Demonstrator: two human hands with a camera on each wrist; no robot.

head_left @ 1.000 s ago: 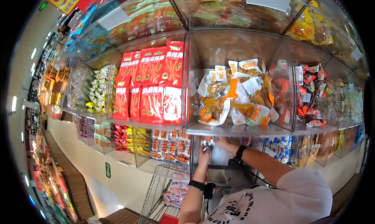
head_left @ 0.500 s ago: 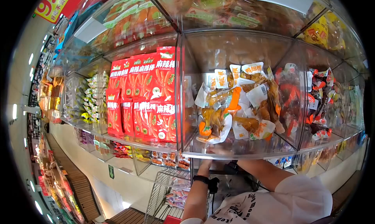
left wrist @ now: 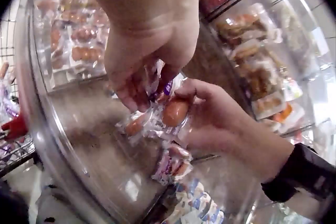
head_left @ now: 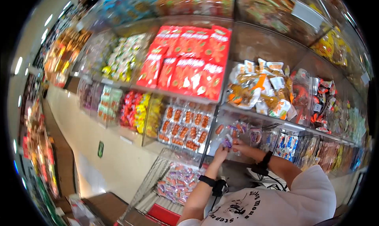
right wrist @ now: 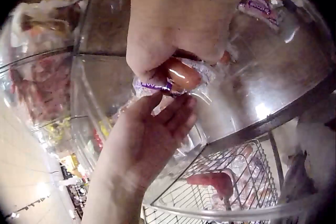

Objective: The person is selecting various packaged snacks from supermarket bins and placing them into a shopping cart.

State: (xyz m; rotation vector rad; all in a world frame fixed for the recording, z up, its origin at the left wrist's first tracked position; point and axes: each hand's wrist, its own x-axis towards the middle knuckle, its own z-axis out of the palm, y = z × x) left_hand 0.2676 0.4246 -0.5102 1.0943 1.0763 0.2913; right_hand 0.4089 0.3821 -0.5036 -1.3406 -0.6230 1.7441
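Note:
Both hands are together over a low clear bin (left wrist: 100, 134) on the shelf. Between them are small sausages (left wrist: 175, 112) in clear wrappers with purple print. My left hand (head_left: 221, 153) pinches the purple-printed wrapper from the left, its fingertips partly hidden in the left wrist view. My right hand (left wrist: 210, 113) grips a wrapped sausage, thumb over its top. In the right wrist view this shiny brown sausage (right wrist: 184, 74) shows under the curled right fingers. More purple-printed packets (left wrist: 173, 163) lie in the bin beside the hands.
A wire shopping cart (head_left: 136, 198) with many similar wrapped sausages (head_left: 179, 182) stands at lower left. Clear dividers separate neighbouring bins. Red snack bags (head_left: 185, 64) and orange-white packs (head_left: 262, 88) fill the shelf above; trays of brown sausages (head_left: 183, 127) sit left of the hands.
The head view has tilted down and turned. Both hands, mostly hidden under the upper shelf's edge half a second ago, now show over the low bin with wrapped sausages.

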